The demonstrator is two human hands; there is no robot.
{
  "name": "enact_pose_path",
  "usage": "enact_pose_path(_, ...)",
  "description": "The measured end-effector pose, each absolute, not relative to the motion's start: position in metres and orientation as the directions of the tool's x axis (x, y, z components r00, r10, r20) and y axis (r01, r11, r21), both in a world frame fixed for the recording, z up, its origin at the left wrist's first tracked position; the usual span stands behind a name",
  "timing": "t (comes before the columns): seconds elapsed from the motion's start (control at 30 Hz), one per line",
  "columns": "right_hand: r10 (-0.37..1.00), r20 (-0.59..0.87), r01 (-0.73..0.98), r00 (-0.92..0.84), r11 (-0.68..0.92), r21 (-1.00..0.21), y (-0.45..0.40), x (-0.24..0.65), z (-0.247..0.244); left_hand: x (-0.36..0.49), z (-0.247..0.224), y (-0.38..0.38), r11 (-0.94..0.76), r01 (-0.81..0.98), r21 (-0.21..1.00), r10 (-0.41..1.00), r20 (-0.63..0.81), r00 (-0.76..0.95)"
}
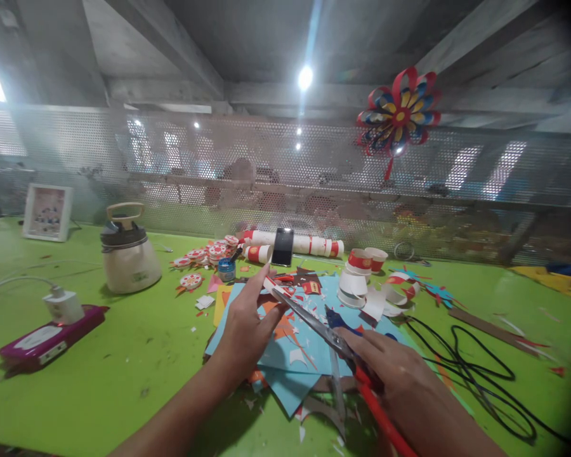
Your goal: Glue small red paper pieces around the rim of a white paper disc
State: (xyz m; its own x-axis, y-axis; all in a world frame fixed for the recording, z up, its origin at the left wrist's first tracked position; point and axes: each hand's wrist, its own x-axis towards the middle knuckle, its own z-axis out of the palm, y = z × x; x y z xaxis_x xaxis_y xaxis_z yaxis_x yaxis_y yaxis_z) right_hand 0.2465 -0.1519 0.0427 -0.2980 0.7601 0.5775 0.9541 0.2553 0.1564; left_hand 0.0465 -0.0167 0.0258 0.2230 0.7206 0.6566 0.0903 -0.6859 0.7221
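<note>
My right hand (385, 362) is wrapped round the red handles of a pair of scissors (316, 325). Their blades are spread, one reaching up toward my left hand and the other pointing down to the table. Between the thumb and fingers of my left hand (252, 317) is a small white and red paper piece (272, 285); the upper blade's tip lies at it, though whether it touches is unclear. Beneath both hands are light blue paper sheets (290, 352) strewn with orange, white and red scraps. A dark blue pointed tool (335, 317) shows just beyond my right hand.
Paper cups (354, 285) and curled cup strips stand at right, beside a black cable (461, 362). Behind the sheets are a phone (282, 246), a blue jar (226, 270) and decorated paper discs (216, 252). A jug (129, 257) and purple power strip (52, 339) stand left.
</note>
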Motion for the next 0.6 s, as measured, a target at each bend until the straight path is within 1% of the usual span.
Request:
enact_pose_path(0.23, 0.779, 0.547, 0.951, -0.307, 0.277, 0.139, -0.152, 0.250, 0.046, 0.046, 0.031, -0.019, -0.645, 0.020, 0.764, 0.743, 0.621, 0.248)
enact_pose_path(0.43, 0.771, 0.549, 0.945, -0.321, 0.295, 0.138, -0.153, 0.254, 0.054, 0.044, 0.033, -0.016, -0.625, 0.056, 0.779, 0.764, 0.595, 0.249)
enact_pose_path(0.53, 0.787, 0.541, 0.953, -0.295, 0.283, 0.108, -0.153, 0.260, 0.055, 0.044, 0.035, -0.015, -0.627, 0.081, 0.775, 0.769, 0.598, 0.226)
enact_pose_path(0.6, 0.806, 0.530, 0.961, -0.264, 0.266, 0.075, -0.151, 0.266, 0.055, 0.044, 0.035, -0.015, -0.618, 0.063, 0.784, 0.775, 0.593, 0.220)
